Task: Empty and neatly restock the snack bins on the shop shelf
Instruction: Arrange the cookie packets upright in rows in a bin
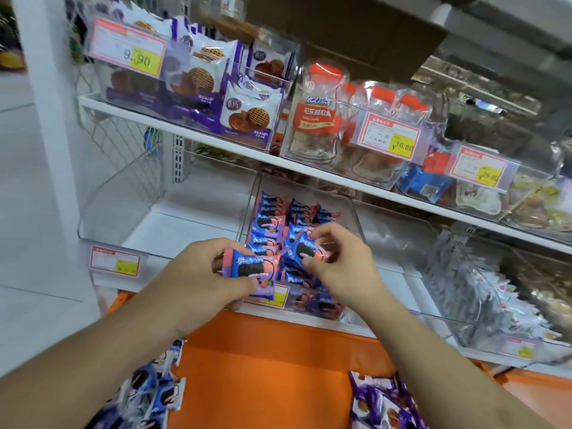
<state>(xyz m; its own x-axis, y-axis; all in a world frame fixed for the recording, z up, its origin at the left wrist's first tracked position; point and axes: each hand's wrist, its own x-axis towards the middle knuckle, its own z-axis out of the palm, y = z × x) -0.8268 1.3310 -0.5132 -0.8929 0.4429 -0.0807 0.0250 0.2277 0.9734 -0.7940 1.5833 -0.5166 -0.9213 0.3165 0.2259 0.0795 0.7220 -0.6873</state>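
The head view looks down on a shop shelf (198,136) with clear bins on two levels. At the centre, the left hand (198,270) curls its fingers (216,247) round a blue cookie packet (250,269), thumb pressed along the packet's lower edge. At about three o'clock from it, the right hand (343,264) pinches a second blue packet (301,249) between thumb and curled fingertips, just over the middle bin (349,212). That bin, at twelve o'clock from the hands, already carries rows of the same blue packets standing in order, so its restocking looks well under way. The left bin (123,212), at ten o'clock, stands bare and seems to await refilling. Below, on the orange surface (263,366), loose blue-and-white packets (154,385) lie at seven o'clock and purple packets (383,404) at five o'clock, apparently stock not yet put back, so a good share of the job appears left.
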